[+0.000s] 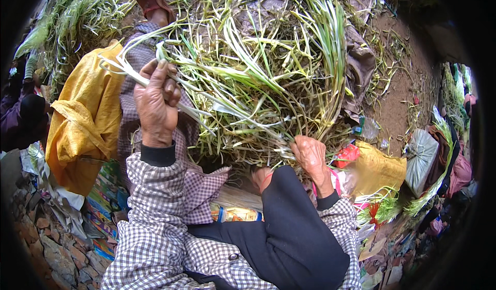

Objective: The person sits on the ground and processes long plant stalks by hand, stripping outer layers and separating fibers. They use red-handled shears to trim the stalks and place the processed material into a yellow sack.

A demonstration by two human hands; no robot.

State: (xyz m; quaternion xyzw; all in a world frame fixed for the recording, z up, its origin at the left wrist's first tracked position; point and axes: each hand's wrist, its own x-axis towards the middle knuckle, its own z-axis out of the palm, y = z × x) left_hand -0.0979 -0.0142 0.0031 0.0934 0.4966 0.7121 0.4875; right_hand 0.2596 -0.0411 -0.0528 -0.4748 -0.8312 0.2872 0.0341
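My left hand (159,92) is raised over the left side of a heap. Its thumb and fingers pinch several pale leafy stalks (135,75), whose ends splay out to both sides. Long white stems run from near it down to my right hand (312,158), low at the heap's near right edge. There my right hand's curled fingers close on the stem ends, partly hidden. The heap of loose green and yellowed trimmings (240,111) lies before me. A longer bunch of green-and-white stalks (333,45) curves along its right side.
A yellow woven sack (83,115) lies at left, another yellow sack (379,170) at right. More greens (85,14) are piled at upper left. A red packet (347,155) is near my right wrist. A dark-clad person (25,111) is at far left. Broken stones (62,251) cover the lower left.
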